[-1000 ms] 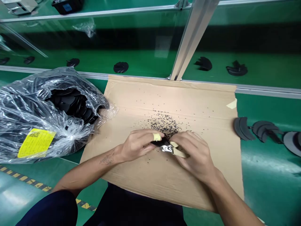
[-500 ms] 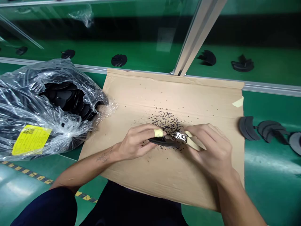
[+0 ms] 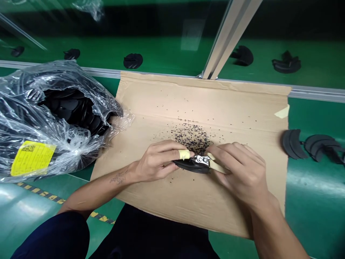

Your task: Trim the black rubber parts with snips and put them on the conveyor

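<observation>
My left hand [image 3: 159, 160], with yellow tape round a finger, pinches a curved black plastic part [image 3: 192, 166] at its left end. In my right hand [image 3: 239, 165] is a pair of pliers-like cutters [image 3: 202, 159] with pale handles and a silver metal head. The head lies over the upper edge of the black part, close to my left fingertips; whether the jaws touch it cannot be told. Under and behind the hands, many small black bits [image 3: 192, 135] are scattered on a brown cardboard sheet [image 3: 172, 205].
A clear plastic bag [image 3: 88, 144] of black parts, with a yellow label [image 3: 33, 158], overlaps the cardboard's left side. More black parts [image 3: 293, 144] lie on the green surface at right. Behind the cardboard runs a metal rail [image 3: 318, 94] with an upright post [image 3: 231, 39].
The cutters in my right hand have moved left, onto the black part near my left fingertips. The whole view has shifted slightly.
</observation>
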Motion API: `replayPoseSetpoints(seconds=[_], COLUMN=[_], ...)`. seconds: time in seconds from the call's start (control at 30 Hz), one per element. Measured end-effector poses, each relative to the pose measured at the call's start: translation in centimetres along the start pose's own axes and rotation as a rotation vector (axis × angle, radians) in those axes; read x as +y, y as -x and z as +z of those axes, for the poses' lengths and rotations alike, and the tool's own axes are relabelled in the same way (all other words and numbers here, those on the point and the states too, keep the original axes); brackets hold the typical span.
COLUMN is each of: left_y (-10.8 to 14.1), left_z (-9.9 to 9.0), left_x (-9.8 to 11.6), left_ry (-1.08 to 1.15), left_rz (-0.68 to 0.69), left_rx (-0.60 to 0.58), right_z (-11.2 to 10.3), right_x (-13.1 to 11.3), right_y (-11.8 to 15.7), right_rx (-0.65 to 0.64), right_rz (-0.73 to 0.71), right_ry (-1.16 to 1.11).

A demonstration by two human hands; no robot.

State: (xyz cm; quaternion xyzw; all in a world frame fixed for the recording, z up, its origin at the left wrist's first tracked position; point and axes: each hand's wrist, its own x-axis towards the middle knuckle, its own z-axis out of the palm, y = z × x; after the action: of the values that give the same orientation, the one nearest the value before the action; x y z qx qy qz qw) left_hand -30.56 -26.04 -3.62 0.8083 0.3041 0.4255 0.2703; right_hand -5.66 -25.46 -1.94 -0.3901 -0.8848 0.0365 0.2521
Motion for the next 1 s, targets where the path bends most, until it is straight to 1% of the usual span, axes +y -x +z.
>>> replayPoseSetpoints(seconds=[0.2,0.27,0.37,0.53,0.67,0.77,0.83,0.9,1.0], left_y=[0.04,0.02,-0.03,-0.17,-0.13,-0.02,0.00,-0.03,-0.08], left_z=[0.15,0.17,0.24,0.15,-0.17,-0.14,0.03,0.17,0.25], left_x=[-0.06,-0.02,0.06,0.11,0.03,-0.01,-0.04,-0.12,-0.34], left_ry=[0.011,0.021,0.039,0.037,0.002,-0.017,-0.028,-0.023,0.021], left_rz=[0.028,0.031,0.032,0.020,0.012,0.033,0.015,-0.031,-0.146], left_rx=[0.015,0.014,0.017,0.027,0.022,-0.014,-0.032,-0.012,0.058], right_z=[0.00,-0.11,-0.22,-0.15,-0.09,-0.01,0.07,0.12,0.09], right_x=[-0.36,-0.55,-0.74,-0.55,-0.34,-0.41,-0.45,-0.35,-0.01], right_y=[-0.22,-0.26,-0.21,-0.04,-0.07,-0.13,-0.14,-0.11,-0.09], right_rx=[0.077,0.086,0.076,0.054,0.079,0.059,0.038,0.023,0.014], right_rz=[-0.062,-0.071,-0.059,-0.013,0.044,0.054,0.035,0.043,0.135], right_ry=[0.143,0.182,0.196,0.050,0.145,0.191,0.197,0.192,0.084])
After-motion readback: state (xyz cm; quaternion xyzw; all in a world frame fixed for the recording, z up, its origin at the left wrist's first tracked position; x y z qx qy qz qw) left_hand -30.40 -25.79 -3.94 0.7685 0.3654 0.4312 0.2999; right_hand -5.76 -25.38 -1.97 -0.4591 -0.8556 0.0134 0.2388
